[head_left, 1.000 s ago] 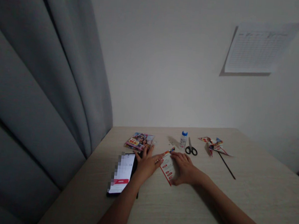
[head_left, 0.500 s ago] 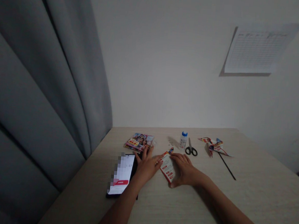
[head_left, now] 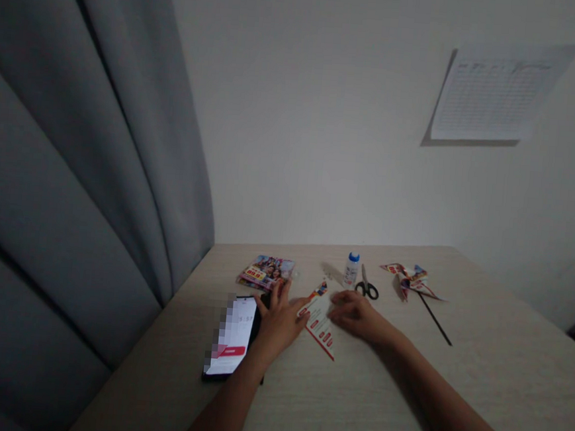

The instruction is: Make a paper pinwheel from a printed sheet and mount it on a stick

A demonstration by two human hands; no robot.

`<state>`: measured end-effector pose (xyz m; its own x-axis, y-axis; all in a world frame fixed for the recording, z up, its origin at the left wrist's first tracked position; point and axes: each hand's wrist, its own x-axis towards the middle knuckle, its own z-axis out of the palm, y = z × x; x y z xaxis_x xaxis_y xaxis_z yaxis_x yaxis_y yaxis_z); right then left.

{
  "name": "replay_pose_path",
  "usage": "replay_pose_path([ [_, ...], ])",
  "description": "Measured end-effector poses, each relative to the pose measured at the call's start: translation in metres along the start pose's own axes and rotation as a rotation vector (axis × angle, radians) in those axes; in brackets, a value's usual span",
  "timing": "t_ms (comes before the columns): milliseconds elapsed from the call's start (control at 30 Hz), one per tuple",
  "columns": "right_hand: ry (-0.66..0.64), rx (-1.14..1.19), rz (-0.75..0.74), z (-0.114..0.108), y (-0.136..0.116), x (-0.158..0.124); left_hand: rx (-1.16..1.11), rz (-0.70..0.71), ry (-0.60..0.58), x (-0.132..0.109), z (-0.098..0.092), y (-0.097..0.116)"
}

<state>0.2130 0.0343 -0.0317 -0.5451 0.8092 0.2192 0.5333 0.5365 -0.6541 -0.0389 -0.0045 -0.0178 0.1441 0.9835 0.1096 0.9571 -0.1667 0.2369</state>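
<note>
A folded paper triangle [head_left: 318, 319], white with red print and a colourful strip at its upper tip, lies on the table between my hands. My left hand [head_left: 280, 318] is spread flat, its thumb side pressing the paper's left edge and other fingers reaching to the stack of printed paper. At the right edge of the triangle, my right hand [head_left: 359, 316] rests with bent fingers slightly apart and nothing visible in them. Whether its fingertips touch the paper I cannot tell.
A lit phone [head_left: 232, 337] lies left of my left forearm, below a stack of printed paper [head_left: 266, 271]. Behind my right hand are a blue-capped bottle [head_left: 351, 271] and black-handled scissors [head_left: 366, 289]. A paper pinwheel [head_left: 412, 282] on a dark stick [head_left: 435, 318] lies farther right.
My right hand has let go of the triangle's lower corner and drawn its thumb up towards its fingers. The paper now shows its full lower point. My left hand stays in place.
</note>
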Motion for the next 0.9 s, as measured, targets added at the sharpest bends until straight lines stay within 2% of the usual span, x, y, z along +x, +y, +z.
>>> replay_pose_path([
  [100,-0.002,-0.066,0.030,0.004,0.000,0.000,-0.014,-0.012,-0.015,0.000,0.002,-0.001],
  [533,0.133,-0.303,0.116,0.017,0.001,0.011,0.002,-0.040,-0.067,0.001,0.000,0.000],
  [900,0.093,-0.209,0.121,0.013,-0.005,0.005,-0.030,0.007,0.021,0.002,0.001,0.008],
])
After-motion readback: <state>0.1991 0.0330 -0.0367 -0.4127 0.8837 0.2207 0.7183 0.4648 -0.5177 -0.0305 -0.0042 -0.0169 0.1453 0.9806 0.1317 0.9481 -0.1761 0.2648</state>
